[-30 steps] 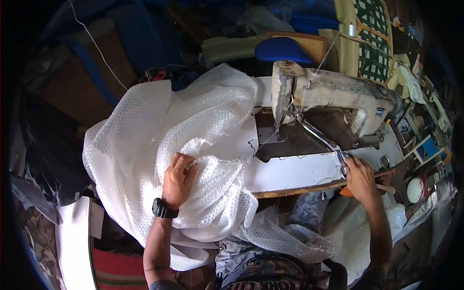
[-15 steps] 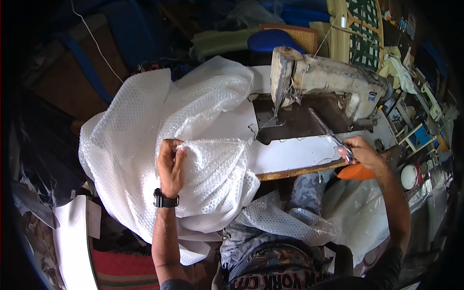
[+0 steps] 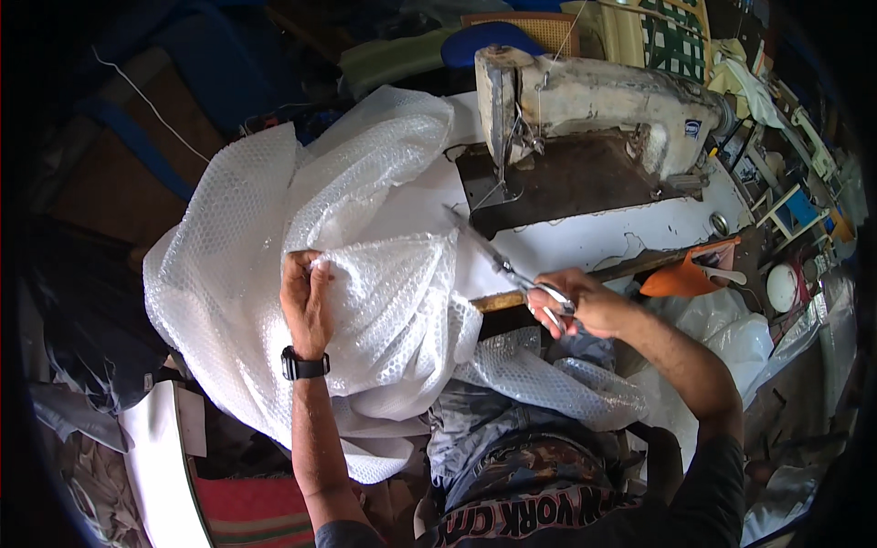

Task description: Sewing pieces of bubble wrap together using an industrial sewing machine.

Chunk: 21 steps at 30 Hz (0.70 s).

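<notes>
A large crumpled sheet of bubble wrap spreads over the left part of the white table and hangs down toward my lap. My left hand, with a black watch at the wrist, pinches a folded edge of it. In my right hand is a pair of metal scissors, fingers through the handles. Their long blades point up and left, with the tips close to the right edge of the lifted bubble wrap fold. Whether the blades touch the wrap I cannot tell.
An old sewing machine stands on the white table, threaded, behind my right hand. An orange container is at the table's right front edge. A blue cushion lies at the back. Tools and parts clutter the far right.
My right hand has brought the scissors left, from in front of the sewing machine to beside the bubble wrap. My left hand keeps its pinch on the wrap. The whole view has shifted slightly.
</notes>
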Motion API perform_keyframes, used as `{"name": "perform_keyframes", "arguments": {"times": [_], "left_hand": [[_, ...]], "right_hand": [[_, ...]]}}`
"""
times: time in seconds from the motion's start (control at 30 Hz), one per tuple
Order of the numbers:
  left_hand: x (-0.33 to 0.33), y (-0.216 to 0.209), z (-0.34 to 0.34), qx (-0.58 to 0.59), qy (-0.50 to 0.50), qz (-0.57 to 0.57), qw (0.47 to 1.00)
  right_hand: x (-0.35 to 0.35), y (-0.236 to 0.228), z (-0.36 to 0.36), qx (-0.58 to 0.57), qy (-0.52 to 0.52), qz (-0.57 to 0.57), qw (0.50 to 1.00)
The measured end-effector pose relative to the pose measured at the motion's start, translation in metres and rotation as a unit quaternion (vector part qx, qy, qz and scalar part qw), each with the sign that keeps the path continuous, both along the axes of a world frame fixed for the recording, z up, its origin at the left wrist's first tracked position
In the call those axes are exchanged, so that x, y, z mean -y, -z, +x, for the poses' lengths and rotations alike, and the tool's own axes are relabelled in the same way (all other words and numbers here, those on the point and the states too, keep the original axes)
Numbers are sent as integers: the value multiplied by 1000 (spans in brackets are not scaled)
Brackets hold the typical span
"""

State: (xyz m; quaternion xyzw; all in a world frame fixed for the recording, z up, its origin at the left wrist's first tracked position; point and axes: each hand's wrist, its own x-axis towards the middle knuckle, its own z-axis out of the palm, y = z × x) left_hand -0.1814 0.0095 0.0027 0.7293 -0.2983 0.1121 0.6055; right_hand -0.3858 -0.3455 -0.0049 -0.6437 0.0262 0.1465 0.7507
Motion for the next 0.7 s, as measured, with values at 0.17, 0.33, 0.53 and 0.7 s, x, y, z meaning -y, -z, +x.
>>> {"name": "perform_keyframes", "arguments": {"times": [0.17,0.33,0.53,0.7], "left_hand": [[0,-5,0,-44,24,-49,998],[20,-19,-92,102,66,69,990],[45,2,-185,341,329,308,825],[22,-64,-155,233,224,178,930]], "right_hand": [[29,-19,-25,5,35,-133,990],[75,-15,-48,53,159,-426,889],[134,-28,-47,142,167,-616,757],[88,-49,-37,234,240,-643,688]]}}
